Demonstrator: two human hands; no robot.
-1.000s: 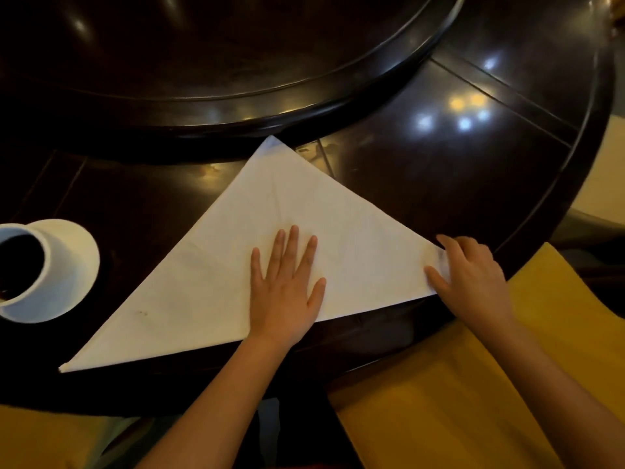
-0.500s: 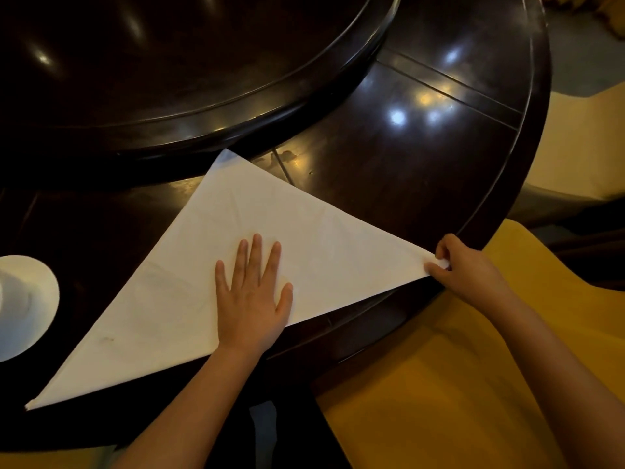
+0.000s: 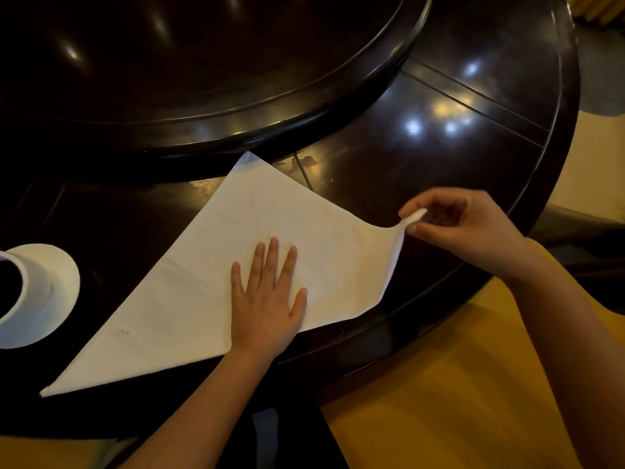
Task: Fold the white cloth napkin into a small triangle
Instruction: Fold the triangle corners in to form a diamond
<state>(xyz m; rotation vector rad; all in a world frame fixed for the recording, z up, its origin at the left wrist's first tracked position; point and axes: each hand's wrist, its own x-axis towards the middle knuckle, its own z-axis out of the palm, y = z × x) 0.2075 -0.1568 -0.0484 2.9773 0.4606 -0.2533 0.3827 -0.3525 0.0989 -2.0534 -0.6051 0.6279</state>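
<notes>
A dark, glossy round wooden table (image 3: 422, 170) is seen, with a raised round turntable (image 3: 203, 79) set in its middle. Laid flat on it near the front edge is a white napkin (image 3: 209, 282), and a white cup (image 3: 30, 296) is parked far left.

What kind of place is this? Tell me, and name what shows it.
Probably a restaurant dining room: a big round dark wooden table with a raised turntable at its centre, a white cloth napkin being folded, and a white cup beside it.
</notes>
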